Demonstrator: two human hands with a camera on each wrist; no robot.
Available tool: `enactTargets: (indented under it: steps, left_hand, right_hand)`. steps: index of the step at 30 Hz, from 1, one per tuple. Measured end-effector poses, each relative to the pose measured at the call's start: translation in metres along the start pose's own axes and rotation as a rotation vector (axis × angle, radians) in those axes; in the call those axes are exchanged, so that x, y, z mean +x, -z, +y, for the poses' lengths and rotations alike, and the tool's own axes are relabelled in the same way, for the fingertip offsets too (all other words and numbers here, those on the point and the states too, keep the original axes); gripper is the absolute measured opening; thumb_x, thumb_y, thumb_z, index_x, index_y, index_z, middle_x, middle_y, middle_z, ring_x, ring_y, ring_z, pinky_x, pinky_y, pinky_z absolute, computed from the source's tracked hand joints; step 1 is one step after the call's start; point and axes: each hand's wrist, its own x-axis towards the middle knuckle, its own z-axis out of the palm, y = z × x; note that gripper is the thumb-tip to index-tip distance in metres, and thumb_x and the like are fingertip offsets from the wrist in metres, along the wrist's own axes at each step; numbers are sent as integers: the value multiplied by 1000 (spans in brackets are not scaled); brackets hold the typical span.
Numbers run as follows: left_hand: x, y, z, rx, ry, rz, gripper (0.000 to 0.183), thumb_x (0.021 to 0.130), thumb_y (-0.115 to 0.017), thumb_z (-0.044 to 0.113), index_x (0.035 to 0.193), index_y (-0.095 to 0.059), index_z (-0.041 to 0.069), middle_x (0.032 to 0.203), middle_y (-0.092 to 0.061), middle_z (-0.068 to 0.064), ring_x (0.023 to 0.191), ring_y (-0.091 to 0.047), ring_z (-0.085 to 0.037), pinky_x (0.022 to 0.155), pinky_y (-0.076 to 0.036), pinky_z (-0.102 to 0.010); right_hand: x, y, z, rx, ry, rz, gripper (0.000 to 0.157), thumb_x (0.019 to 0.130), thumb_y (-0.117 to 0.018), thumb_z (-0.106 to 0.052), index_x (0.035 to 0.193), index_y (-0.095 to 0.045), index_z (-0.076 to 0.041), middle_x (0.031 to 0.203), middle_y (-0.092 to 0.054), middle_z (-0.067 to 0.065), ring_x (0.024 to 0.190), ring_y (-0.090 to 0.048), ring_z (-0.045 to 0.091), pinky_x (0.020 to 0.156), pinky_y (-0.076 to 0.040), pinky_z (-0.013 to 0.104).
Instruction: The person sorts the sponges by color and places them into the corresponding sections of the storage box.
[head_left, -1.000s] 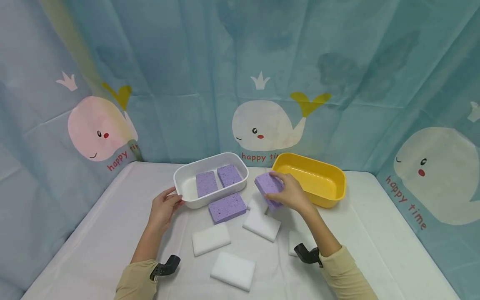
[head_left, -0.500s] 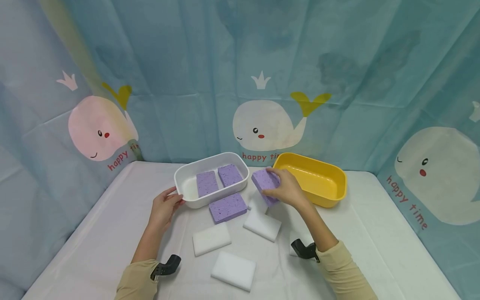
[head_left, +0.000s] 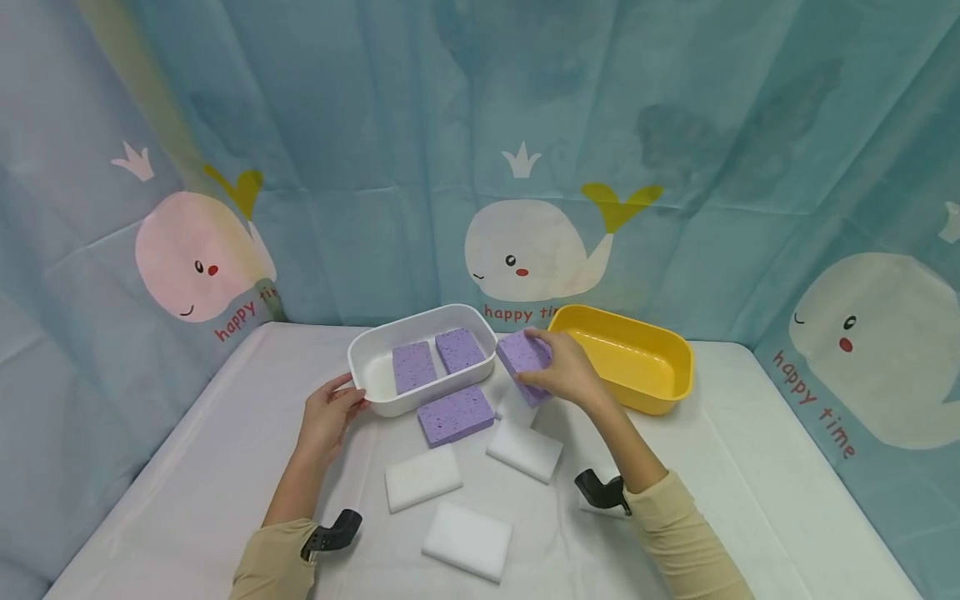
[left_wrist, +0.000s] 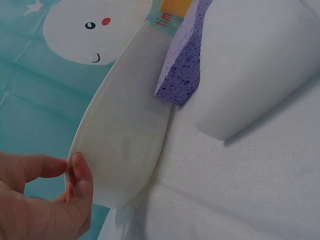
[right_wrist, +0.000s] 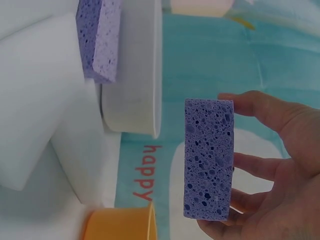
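A purple sponge (head_left: 525, 357) is pinched between the thumb and fingers of my right hand (head_left: 564, 367), raised between the two trays. Its pitted edge faces the right wrist view. My left hand (head_left: 328, 417) grips the near left corner of the white tray (head_left: 378, 342), thumb and fingers at the rim in the left wrist view. Inside that tray lie two purple sponges, one on the left (head_left: 413, 367) and one on the right (head_left: 459, 351). Another purple sponge (head_left: 456, 415) rests on the table just in front of the tray.
A yellow tray (head_left: 652, 398) stands at the back right. Several white sponge blocks lie about the table, including one at the front (head_left: 468, 542), one at the left (head_left: 423, 478) and one near the middle (head_left: 524, 451). A whale-print curtain (head_left: 360, 167) hangs behind.
My right hand has moved a little left and toward the back with the purple sponge, closer to the white tray's right end. The left hand and the trays have stayed put.
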Motion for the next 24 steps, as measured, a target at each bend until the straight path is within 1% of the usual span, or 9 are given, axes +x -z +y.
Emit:
enactTargets:
  steps: [8,15,19,24]
  left_hand:
    - [-1,0,1,3,-9,0,61,107,-57,3,161,-30,-7,113,-67,-8,84,-67,-2,86,-58,-15]
    - [-1,0,1,-1,-7,2,61,107,-57,3,161,-31,-7,114,-67,-9,85,-68,-3,83,-58,-14]
    - [-1,0,0,2,-8,2,61,107,-57,3,161,-31,-7,115,-66,-9,86,-68,-3,84,-58,-15]
    - [-1,0,0,1,-15,-1,61,107,-56,2,161,-31,-7,114,-67,-9,86,-68,-3,85,-58,-15]
  right_hand:
    - [4,-1,-8,2,24,-1,73,87,-86,-14,151,-54,1,148,-56,27,131,-56,43,113,-48,58]
    - [10,-5,-13,22,37,-2,73,87,-86,-14,151,-54,1,148,-57,26,132,-57,42,112,-50,56]
    - [14,-7,-15,18,61,3,72,86,-87,-13,148,-56,2,145,-60,26,128,-58,42,111,-51,54]
    - [18,-10,-19,11,64,-1,71,86,-87,-15,148,-57,2,145,-60,25,129,-58,41,112,-50,54]
